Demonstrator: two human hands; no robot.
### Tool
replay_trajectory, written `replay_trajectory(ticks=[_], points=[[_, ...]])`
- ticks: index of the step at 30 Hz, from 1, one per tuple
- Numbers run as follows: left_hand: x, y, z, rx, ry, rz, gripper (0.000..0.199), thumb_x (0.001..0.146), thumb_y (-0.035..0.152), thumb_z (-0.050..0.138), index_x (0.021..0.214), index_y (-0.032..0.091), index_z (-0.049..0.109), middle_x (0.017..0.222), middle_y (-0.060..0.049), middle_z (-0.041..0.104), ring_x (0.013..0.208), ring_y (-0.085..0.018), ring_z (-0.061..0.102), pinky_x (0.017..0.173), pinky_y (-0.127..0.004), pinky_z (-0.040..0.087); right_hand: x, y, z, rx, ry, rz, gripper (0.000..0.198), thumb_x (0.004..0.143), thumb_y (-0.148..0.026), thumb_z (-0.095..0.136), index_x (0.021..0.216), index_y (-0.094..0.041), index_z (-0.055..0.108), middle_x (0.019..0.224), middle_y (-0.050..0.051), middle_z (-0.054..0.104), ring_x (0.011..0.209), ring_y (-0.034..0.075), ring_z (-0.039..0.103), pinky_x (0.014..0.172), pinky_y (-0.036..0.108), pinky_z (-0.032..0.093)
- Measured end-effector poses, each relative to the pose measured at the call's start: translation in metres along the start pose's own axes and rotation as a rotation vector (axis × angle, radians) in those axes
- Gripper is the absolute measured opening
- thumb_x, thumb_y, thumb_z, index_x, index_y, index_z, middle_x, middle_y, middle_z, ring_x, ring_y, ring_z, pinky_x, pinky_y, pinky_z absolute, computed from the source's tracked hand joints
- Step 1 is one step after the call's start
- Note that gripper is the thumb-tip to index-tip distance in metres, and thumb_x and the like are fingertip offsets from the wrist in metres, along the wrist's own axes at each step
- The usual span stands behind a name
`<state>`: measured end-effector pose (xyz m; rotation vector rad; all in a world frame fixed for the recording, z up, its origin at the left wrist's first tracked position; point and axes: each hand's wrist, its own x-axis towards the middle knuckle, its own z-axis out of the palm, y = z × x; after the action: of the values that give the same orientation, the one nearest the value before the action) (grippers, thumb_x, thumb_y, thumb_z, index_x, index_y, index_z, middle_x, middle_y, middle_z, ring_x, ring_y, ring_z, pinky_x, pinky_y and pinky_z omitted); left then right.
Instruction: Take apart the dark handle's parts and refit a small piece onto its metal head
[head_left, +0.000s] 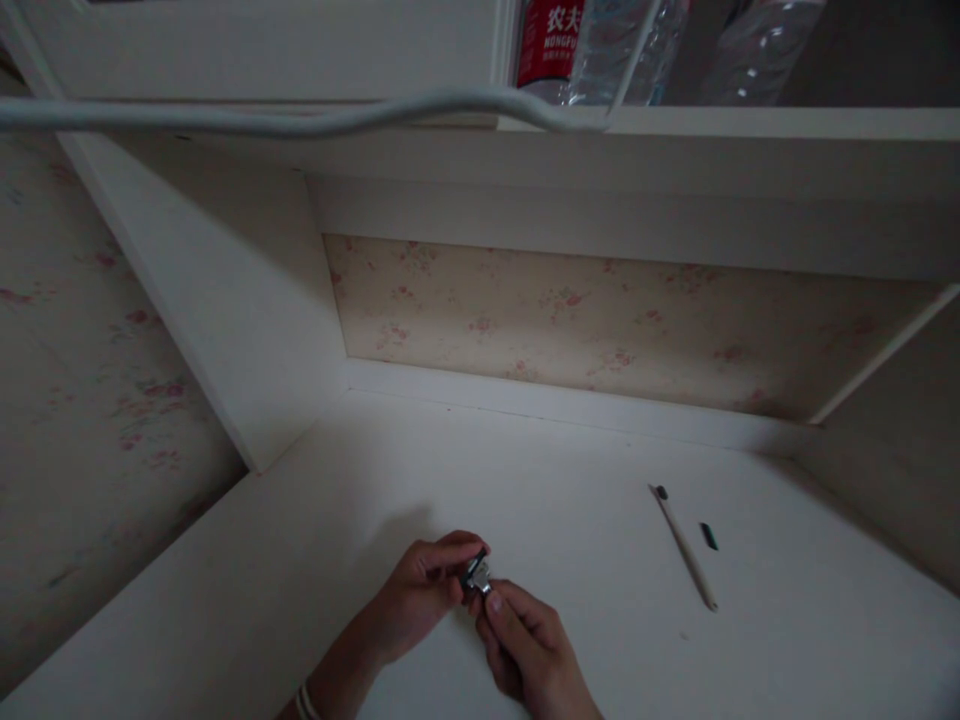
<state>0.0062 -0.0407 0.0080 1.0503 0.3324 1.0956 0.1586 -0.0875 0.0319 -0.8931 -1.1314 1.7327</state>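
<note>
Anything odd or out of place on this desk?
Little stands out. A pen lies loose on the desk with a small black piece, perhaps its cap, apart beside it. Both hands hold a small metal object.

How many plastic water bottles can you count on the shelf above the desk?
3: a red-labelled bottle at the left, a clear bottle beside it, and another clear bottle to the right. The frame crops the shelf, so more may be hidden.
</note>
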Motion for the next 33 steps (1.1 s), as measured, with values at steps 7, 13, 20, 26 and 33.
replay_trajectory(ticks=[7, 13, 20, 26, 33], points=[[-0.0014, -0.0045, -0.0053, 0.024, 0.009, 0.009, 0.034, 0.071, 0.031, 0.075, 0.104, 0.027, 0.071, 0.107, -0.009, 0.057, 0.074, -0.011, 0.050, 0.066, -0.026, 0.040, 0.0003, 0.0005, 0.0003, -0.040, 0.030, -0.008, 0.051, 0.079, -0.065, 0.056, 0.072, -0.016, 0.051, 0.048, -0.009, 0.030, 0.039, 0.004, 0.018, 0.036, 0.020, 0.010], [-0.0010, -0.0045, -0.0042, 0.020, 0.012, 0.007, 0.032, 0.072, 0.032, 0.074, 0.104, 0.028, 0.071, 0.110, -0.009, 0.056, 0.074, -0.011, 0.050, 0.064, -0.026, 0.040, 0.0006, 0.0003, 0.0005, -0.030, 0.030, 0.013, 0.052, 0.077, -0.067, 0.057, 0.071, -0.016, 0.051, 0.048, -0.009, 0.030, 0.040, 0.004, 0.018, 0.037, 0.020, 0.010], [0.0006, 0.0003, -0.0007, 0.007, -0.011, -0.032, 0.033, 0.069, 0.034, 0.076, 0.100, 0.026, 0.073, 0.101, -0.007, 0.056, 0.068, -0.009, 0.048, 0.061, -0.024, 0.040, 0.0015, 0.0025, -0.0014, -0.029, 0.033, 0.036, 0.052, 0.077, -0.066, 0.057, 0.070, -0.016, 0.050, 0.049, -0.008, 0.032, 0.038, 0.003, 0.018, 0.036, 0.020, 0.008], [-0.0008, 0.0015, -0.0064, 0.082, 0.020, -0.121, 0.011, 0.070, 0.023, 0.076, 0.081, 0.019, 0.076, 0.098, -0.007, 0.055, 0.069, -0.009, 0.048, 0.063, -0.024, 0.039, 0.0011, 0.0010, -0.0015, 0.012, 0.016, 0.050, 0.050, 0.077, -0.066, 0.058, 0.073, -0.016, 0.052, 0.047, -0.009, 0.032, 0.037, 0.003, 0.017, 0.035, 0.019, 0.010], [-0.0005, 0.0006, -0.0073, 0.080, 0.016, -0.079, 0.019, 0.072, 0.021, 0.074, 0.091, 0.023, 0.075, 0.100, -0.007, 0.054, 0.072, -0.009, 0.049, 0.065, -0.025, 0.039, 0.0013, -0.0005, -0.0003, -0.077, 0.049, -0.018, 0.051, 0.079, -0.064, 0.057, 0.068, -0.015, 0.052, 0.050, -0.007, 0.031, 0.041, 0.004, 0.019, 0.038, 0.021, 0.010]])
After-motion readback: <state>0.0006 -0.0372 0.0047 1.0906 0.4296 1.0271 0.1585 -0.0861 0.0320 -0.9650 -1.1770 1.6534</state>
